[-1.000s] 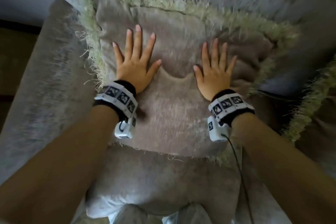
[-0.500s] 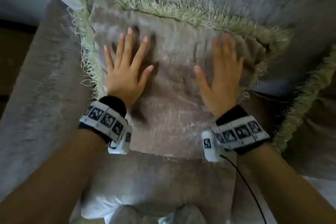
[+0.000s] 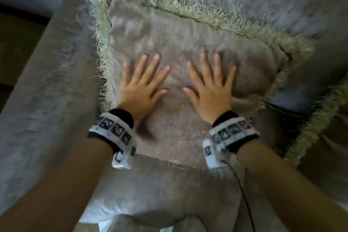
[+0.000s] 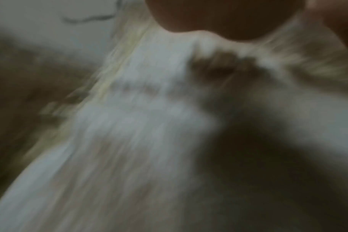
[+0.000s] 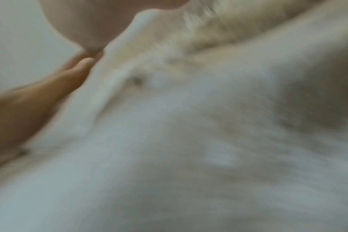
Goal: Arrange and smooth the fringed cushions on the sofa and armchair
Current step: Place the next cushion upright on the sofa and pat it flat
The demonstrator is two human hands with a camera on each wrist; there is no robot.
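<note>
A taupe velvet cushion (image 3: 180, 39) with a pale green fringe (image 3: 207, 13) leans against the back of a grey plush seat. My left hand (image 3: 143, 83) lies flat on its lower left part, fingers spread and straight. My right hand (image 3: 209, 84) lies flat beside it on the lower middle, fingers spread too. Between the two hands the fabric puckers slightly. Both wrist views are blurred and show only the cushion's cloth (image 4: 129, 125) (image 5: 189, 141) close up; the right wrist view also catches my left hand's fingers (image 5: 77, 69).
A second fringed cushion (image 3: 320, 118) sits at the right edge, touching the first one's corner. The grey armrest (image 3: 47, 90) runs down the left side, with a dark floor beyond it. The seat cushion (image 3: 169, 190) lies below my wrists. A black cable (image 3: 243, 194) trails from my right wristband.
Both hands have slid down the cushion face toward me, and the right hand has come in from the right side toward the middle. The cushion stays in place.
</note>
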